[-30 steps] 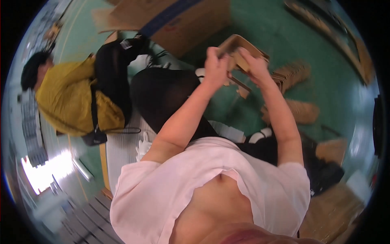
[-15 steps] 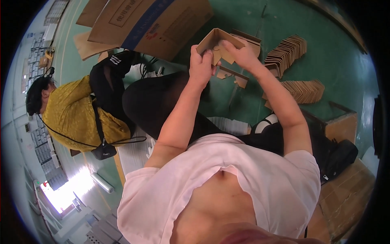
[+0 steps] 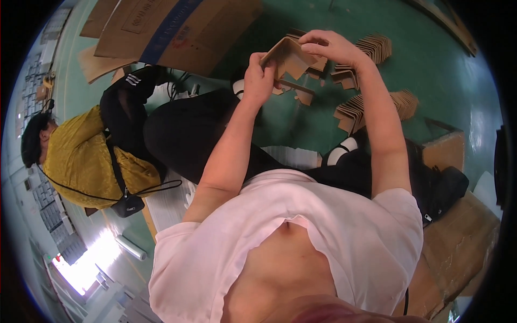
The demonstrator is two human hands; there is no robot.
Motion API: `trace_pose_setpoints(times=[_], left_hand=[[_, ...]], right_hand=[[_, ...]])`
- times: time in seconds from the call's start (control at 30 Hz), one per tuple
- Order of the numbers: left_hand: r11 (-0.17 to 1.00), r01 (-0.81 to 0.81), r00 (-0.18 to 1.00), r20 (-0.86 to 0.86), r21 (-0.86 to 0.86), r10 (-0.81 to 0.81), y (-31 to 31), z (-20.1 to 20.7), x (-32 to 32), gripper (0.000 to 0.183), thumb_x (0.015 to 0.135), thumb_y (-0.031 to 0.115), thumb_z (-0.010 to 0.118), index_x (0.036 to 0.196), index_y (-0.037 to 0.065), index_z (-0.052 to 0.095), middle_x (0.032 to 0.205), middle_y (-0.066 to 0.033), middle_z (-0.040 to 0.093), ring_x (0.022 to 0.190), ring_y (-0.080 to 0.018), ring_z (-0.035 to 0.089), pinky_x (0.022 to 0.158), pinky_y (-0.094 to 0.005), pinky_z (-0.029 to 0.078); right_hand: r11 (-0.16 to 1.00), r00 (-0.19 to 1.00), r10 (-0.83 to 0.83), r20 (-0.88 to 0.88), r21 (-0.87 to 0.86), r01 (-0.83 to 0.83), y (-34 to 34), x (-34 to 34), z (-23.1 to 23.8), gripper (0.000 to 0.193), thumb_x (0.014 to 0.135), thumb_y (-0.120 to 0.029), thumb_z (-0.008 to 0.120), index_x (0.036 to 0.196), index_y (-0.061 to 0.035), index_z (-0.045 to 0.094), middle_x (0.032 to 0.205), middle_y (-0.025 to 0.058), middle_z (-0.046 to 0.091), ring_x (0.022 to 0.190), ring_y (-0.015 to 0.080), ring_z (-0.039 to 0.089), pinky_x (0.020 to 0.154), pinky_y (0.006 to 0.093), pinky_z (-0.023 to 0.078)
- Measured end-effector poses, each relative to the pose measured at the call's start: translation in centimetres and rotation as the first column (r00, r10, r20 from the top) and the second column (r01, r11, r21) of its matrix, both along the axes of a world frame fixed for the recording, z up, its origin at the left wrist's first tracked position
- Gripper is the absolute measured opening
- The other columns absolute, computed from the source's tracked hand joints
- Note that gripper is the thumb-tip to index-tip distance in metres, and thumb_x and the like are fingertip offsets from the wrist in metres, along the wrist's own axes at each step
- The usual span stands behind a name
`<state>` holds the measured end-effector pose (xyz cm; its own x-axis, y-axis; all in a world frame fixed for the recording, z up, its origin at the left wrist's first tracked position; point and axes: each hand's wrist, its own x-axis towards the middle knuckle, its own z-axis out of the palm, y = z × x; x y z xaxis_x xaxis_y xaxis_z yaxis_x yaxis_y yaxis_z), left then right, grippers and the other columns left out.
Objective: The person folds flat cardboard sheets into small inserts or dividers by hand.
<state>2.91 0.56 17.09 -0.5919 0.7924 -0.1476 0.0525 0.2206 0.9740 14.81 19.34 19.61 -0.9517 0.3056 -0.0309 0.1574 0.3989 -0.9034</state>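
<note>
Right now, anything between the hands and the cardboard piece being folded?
Nothing visible. The left hand grips the folded cardboard piece by its left edge and the right hand presses its top. The cardboard stacks lie apart on the green floor.

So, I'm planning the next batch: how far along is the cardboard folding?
Done: two stacks of folded cardboard pieces lie on the green floor. In hand: left hand and right hand grip one cardboard piece. Left: loose pieces beneath; their number is unclear.

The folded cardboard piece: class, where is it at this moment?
In the head view, the folded cardboard piece sits top centre, held between the left hand and right hand above the green floor, just left of the stacks of folded cardboard.
</note>
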Motion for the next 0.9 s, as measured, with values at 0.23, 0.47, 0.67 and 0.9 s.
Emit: trace_pose_setpoints(times=[0.23, 0.47, 0.67, 0.9], left_hand=[[0.892, 0.265, 0.881, -0.285, -0.366, -0.378, -0.5, -3.1, 1.2, 0.036, 0.087, 0.020, 0.053, 0.113, 0.000, 0.041, 0.086, -0.0132, 0.062, 0.069, -0.0165, 0.062, 0.064, -0.0282, 0.049], [0.873, 0.290, 0.873, -0.265, -0.391, -0.409, 0.2, -3.4, 1.6, 0.035, 0.083, 0.021, 0.059, 0.109, 0.000, 0.048, 0.090, -0.0128, 0.062, 0.083, -0.0197, 0.061, 0.074, -0.0291, 0.047], [0.858, 0.321, 0.861, -0.254, -0.401, -0.441, 0.9, -3.5, 2.2, 0.033, 0.081, 0.022, 0.058, 0.106, 0.002, 0.051, 0.094, -0.0142, 0.063, 0.088, -0.0263, 0.061, 0.078, -0.0347, 0.047], [0.859, 0.317, 0.872, -0.232, -0.403, -0.431, 0.9, -3.5, 2.4, 0.031, 0.081, 0.020, 0.057, 0.105, 0.002, 0.053, 0.093, -0.0134, 0.063, 0.086, -0.0249, 0.061, 0.077, -0.0338, 0.047]], right_hand=[[0.882, 0.901, 0.071, 0.428, 0.395, -0.257, 1.0, 1.1, -3.8, 0.017, 0.069, -0.017, 0.058, 0.072, -0.0003, 0.055, 0.064, 0.0141, 0.056, 0.062, 0.0260, 0.055, 0.060, 0.0342, 0.045], [0.855, 0.686, -0.227, 0.692, 0.479, -0.200, 5.3, 10.1, -17.5, 0.020, 0.072, -0.013, 0.054, 0.086, -0.0004, 0.060, 0.083, 0.0203, 0.061, 0.081, 0.0348, 0.059, 0.071, 0.0416, 0.048], [0.752, 0.638, -0.589, 0.497, 0.625, 0.207, 5.1, 11.6, -19.9, 0.020, 0.078, -0.012, 0.051, 0.093, -0.0002, 0.057, 0.091, 0.0210, 0.061, 0.088, 0.0355, 0.059, 0.075, 0.0436, 0.048], [0.658, 0.563, -0.717, 0.411, 0.665, 0.353, 3.9, 11.4, -21.6, 0.026, 0.078, -0.015, 0.055, 0.100, -0.0023, 0.048, 0.096, 0.0208, 0.057, 0.087, 0.0380, 0.057, 0.074, 0.0455, 0.048]])
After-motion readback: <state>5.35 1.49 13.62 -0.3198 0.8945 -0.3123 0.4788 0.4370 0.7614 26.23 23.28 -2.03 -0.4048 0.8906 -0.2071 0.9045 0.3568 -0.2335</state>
